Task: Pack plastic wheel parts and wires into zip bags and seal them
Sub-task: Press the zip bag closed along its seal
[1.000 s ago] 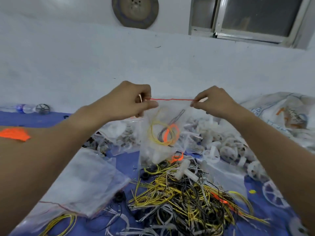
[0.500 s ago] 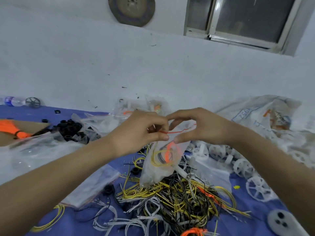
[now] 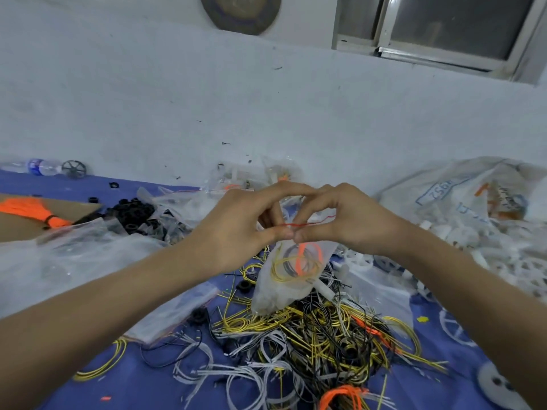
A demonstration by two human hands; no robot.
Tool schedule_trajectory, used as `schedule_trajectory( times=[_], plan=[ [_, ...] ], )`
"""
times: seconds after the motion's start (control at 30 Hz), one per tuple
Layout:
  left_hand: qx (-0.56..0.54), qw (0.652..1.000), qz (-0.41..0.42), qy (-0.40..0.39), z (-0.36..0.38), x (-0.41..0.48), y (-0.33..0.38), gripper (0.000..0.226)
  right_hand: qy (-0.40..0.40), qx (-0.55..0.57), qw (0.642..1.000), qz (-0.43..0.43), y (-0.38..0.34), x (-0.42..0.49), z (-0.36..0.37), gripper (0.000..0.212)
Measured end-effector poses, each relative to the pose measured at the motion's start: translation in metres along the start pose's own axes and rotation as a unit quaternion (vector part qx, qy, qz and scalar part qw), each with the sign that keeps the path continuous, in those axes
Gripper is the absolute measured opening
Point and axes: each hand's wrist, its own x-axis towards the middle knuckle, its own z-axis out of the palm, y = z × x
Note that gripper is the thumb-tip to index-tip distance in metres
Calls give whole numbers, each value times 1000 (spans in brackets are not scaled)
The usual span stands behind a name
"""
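A clear zip bag (image 3: 284, 288) with a red seal strip hangs in the middle, holding coiled yellow, black and orange wires and white plastic parts. My left hand (image 3: 245, 223) and my right hand (image 3: 340, 220) meet at its top, each pinching the red strip between thumb and fingers. The bag's bottom rests on a heap of loose yellow, black and white wires (image 3: 310, 344) on the blue cloth (image 3: 124, 380).
Empty zip bags (image 3: 174, 312) lie at the left beside black plastic rings (image 3: 133, 214) and an orange wire bundle (image 3: 32, 211). White wheel parts (image 3: 497, 261) and a big plastic sack (image 3: 461, 196) fill the right. A water bottle (image 3: 35, 166) lies by the wall.
The bag came down from chest height onto the wire heap. My hands, which held the strip stretched apart, have come together at its middle.
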Motion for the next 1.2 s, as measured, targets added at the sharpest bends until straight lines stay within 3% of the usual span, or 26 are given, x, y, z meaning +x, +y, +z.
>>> schedule_trajectory(
  times=[0.3,0.43,0.5,0.63,0.77,1.03,1.2],
  plan=[
    [-4,1000,0,-14,2,-2,0,58,-40,-20,999,12,-6,3,-2,12],
    [19,997,-72,-3,5,-2,-3,23,-1,-23,1000,1,-4,3,0,18],
    [50,996,-70,-18,6,-2,-5,7,16,-21,1000,3,-1,3,1,14],
    [53,997,-57,7,6,-4,-10,27,53,-22,998,5,8,-2,1,14],
    [78,995,-64,4,9,-2,-10,15,85,-15,996,-6,12,-6,8,18],
    [120,993,5,3,10,0,-10,15,54,12,998,-32,7,-11,1,10],
    [118,993,-14,-4,16,1,-8,14,55,-44,997,-38,10,-9,8,8]
  ],
)
